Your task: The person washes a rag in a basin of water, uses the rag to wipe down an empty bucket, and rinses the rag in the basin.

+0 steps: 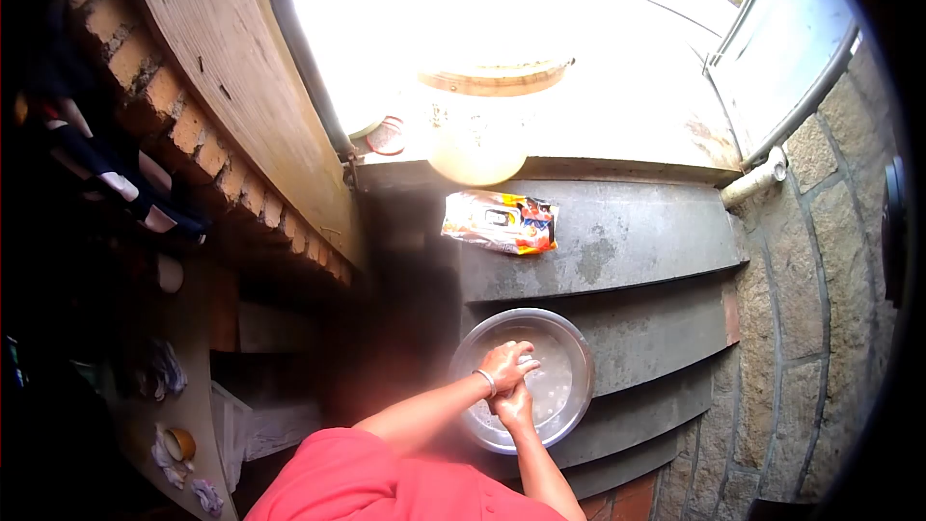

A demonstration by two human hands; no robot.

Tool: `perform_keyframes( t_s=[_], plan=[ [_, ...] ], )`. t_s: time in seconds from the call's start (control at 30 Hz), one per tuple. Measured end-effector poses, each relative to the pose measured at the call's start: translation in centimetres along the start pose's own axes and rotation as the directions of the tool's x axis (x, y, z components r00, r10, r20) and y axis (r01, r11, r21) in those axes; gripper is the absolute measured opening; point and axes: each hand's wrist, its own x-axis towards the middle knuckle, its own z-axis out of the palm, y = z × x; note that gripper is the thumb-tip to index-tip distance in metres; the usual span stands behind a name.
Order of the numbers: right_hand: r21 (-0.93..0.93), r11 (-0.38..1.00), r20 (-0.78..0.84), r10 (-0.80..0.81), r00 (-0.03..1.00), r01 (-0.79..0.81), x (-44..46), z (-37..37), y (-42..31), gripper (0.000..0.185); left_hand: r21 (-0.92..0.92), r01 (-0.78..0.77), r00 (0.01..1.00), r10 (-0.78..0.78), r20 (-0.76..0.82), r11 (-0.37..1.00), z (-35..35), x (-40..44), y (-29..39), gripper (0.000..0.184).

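A round metal basin (577, 338) with water in it stands on the dark steps. Over the basin my two hands are pressed together. My left hand (505, 364), with a bracelet at the wrist, has its fingers curled, and something small and white shows at them; whether it is foam, soap or cloth I cannot tell. Just below it, my right hand (514, 407) is closed against the left one, its fingers partly hidden. Beyond the basin, a white and orange plastic packet (500, 222) lies on the top step.
Grey steps (637, 328) descend towards me beside a stone wall (801, 299). A pale round bowl (477, 159) and a round wooden-rimmed tray (497, 82) sit on the bright ledge. A pipe (754, 180) juts out at right. Crumpled cloths (166, 369) and a cup (179, 444) lie at left.
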Motion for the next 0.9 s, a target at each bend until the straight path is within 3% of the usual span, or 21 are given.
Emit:
perform_keyframes(
  t_s=[0.07, 0.13, 0.17, 0.27, 0.33, 0.37, 0.47, 0.53, 0.6, 0.67, 0.7, 0.73, 0.83, 0.9],
  plan=[
    [0.144, 0.988, 0.099, 0.046, 0.994, -0.06, 0.3, -0.8, 0.4, 0.051, 0.116, -0.102, 0.985, 0.084, 0.15, 0.988, -2.0, -0.2, 0.4, 0.053],
    [0.27, 0.947, 0.244, 0.108, 0.964, -0.174, 0.4, -2.3, 1.5, 0.048, 0.203, -0.214, 0.968, 0.179, 0.178, 0.955, -4.5, 0.0, 0.5, 0.06],
    [0.282, 0.944, 0.246, 0.104, 0.964, -0.174, 0.0, -2.6, 2.1, 0.043, 0.154, -0.199, 0.972, 0.175, 0.156, 0.968, -6.1, 0.4, 0.5, 0.059],
    [0.057, 0.998, -0.166, -0.013, 0.986, 0.023, -1.9, -2.2, 3.7, 0.03, -0.036, -0.037, 0.998, 0.035, -0.056, 0.999, -9.1, 2.6, -1.8, 0.047],
    [0.364, 0.928, -0.089, 0.114, 0.989, -0.075, -1.7, -2.5, 6.1, 0.028, -0.145, -0.018, 0.967, -0.02, -0.254, 0.989, -12.6, 4.5, -1.9, 0.039],
    [0.424, 0.902, -0.089, 0.133, 0.987, -0.083, -1.9, -2.7, 6.8, 0.028, -0.152, -0.054, 0.941, -0.001, -0.34, 0.987, -14.5, 5.9, -2.1, 0.037],
    [0.407, 0.913, -0.142, 0.098, 0.985, -0.032, -2.4, -3.1, 8.9, 0.03, -0.233, -0.174, 0.85, 0.027, -0.525, 0.957, -20.3, 8.7, -0.5, 0.034],
    [0.356, 0.932, -0.156, 0.134, 0.979, -0.071, -2.7, -3.1, 9.5, 0.034, -0.308, -0.216, 0.831, 0.009, -0.557, 0.927, -22.7, 10.1, -0.1, 0.032],
    [0.317, 0.942, -0.151, 0.166, 0.974, -0.112, -3.1, -3.1, 9.4, 0.039, -0.25, -0.157, 0.845, -0.001, -0.535, 0.955, -23.7, 11.4, -0.6, 0.028],
    [0.415, 0.905, -0.123, 0.154, 0.98, -0.09, -3.5, -3.4, 8.0, 0.037, -0.109, -0.104, 0.84, 0.029, -0.542, 0.989, -23.6, 10.6, 0.4, 0.025],
    [0.103, 0.993, 0.012, 0.055, 0.998, -0.056, 0.1, -3.2, 10.1, 0.048, -0.058, -0.107, 0.83, 0.057, -0.555, 0.993, -23.4, 10.0, 1.1, 0.026],
    [-0.195, 0.978, 0.146, -0.046, 0.988, 0.074, 3.6, -3.2, 11.9, 0.062, -0.091, -0.106, 0.794, 0.029, -0.607, 0.99, -24.0, 10.2, 1.6, 0.028],
    [-0.22, 0.97, 0.197, -0.06, 0.978, 0.104, 5.7, -0.3, 11.9, 0.055, -0.192, -0.124, 0.639, -0.07, -0.766, 0.974, -26.0, 11.4, 2.9, 0.034],
    [-0.173, 0.985, 0.203, 0.019, 0.979, 0.016, 4.8, -0.2, 10.8, 0.057, -0.16, -0.215, 0.552, -0.015, -0.834, 0.963, -28.6, 14.5, 2.0, 0.035]
  ],
)
